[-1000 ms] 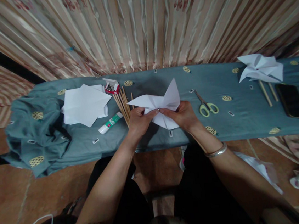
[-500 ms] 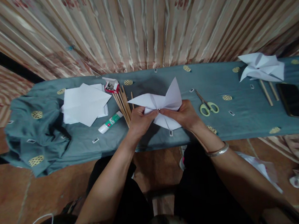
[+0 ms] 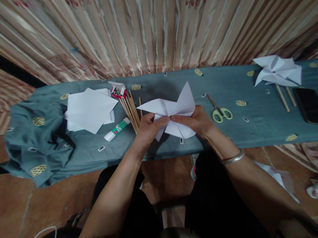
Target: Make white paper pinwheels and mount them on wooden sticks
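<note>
A white paper pinwheel [image 3: 184, 100] is held over the middle of the cloth-covered table, its blades pointing outward. My left hand [image 3: 149, 128] grips its left side, thumb pressed near the centre. From the right, my right hand [image 3: 200, 123] closes on it too, its thumb meeting the other one at the middle. The undersides and most fingers are hidden behind the paper. Just left of my left hand lie several wooden sticks [image 3: 129, 109], with a glue stick [image 3: 117, 129] beside them. Scissors [image 3: 220, 112] with pale green handles rest right of my right hand.
White paper sheets [image 3: 88, 111] are stacked at the left, beside a small red-and-white box [image 3: 118, 90] of metal pins. Far right are finished-looking paper pinwheels [image 3: 277, 70] on sticks and a black phone [image 3: 312, 106]. A pleated curtain [image 3: 149, 29] hangs behind the table [image 3: 235, 137].
The pinwheel has turned slightly in my hands, and a lower-left blade now shows below my left thumb. The shiny pin spot at its centre is now covered by my thumbs.
</note>
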The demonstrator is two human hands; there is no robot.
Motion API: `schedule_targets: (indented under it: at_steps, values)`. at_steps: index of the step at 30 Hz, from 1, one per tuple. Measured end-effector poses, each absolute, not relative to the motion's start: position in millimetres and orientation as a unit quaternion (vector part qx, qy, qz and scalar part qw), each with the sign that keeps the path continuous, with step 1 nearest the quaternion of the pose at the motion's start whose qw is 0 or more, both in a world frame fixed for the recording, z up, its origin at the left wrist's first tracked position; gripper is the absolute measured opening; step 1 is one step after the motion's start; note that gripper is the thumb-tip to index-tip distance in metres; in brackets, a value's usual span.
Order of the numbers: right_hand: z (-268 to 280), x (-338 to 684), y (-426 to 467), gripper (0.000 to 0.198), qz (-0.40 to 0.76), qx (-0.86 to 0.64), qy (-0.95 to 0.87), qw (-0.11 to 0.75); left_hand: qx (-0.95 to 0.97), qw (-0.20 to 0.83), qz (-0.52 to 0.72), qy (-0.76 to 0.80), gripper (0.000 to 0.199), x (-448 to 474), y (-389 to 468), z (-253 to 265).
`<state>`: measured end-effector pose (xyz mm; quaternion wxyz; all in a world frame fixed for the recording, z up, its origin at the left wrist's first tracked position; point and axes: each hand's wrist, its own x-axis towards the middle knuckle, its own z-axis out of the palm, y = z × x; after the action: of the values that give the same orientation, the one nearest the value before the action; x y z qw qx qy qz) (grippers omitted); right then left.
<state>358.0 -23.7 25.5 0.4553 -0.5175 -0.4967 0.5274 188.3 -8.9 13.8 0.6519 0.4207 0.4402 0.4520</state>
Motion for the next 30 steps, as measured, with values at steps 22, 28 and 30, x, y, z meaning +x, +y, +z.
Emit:
schedule_targets:
  at_steps: [22, 28, 30]
  values:
    - [13.5, 360.5, -27.6, 0.036, 0.534, -0.559, -0.416, 0.478, 0.418, 0.687, 0.429, 0.412, 0.034, 191.4, -19.3, 16.6]
    - [19.5, 381.7, -18.2, 0.043, 0.507, -0.569, -0.331, 0.557, 0.506, 0.648, 0.411, 0.394, 0.049, 166.2, -2.0, 23.7]
    - [21.9, 388.2, -16.3, 0.045, 0.505, -0.566, -0.305, 0.576, 0.552, 0.570, 0.428, 0.432, 0.042, 151.7, 10.9, 20.2]
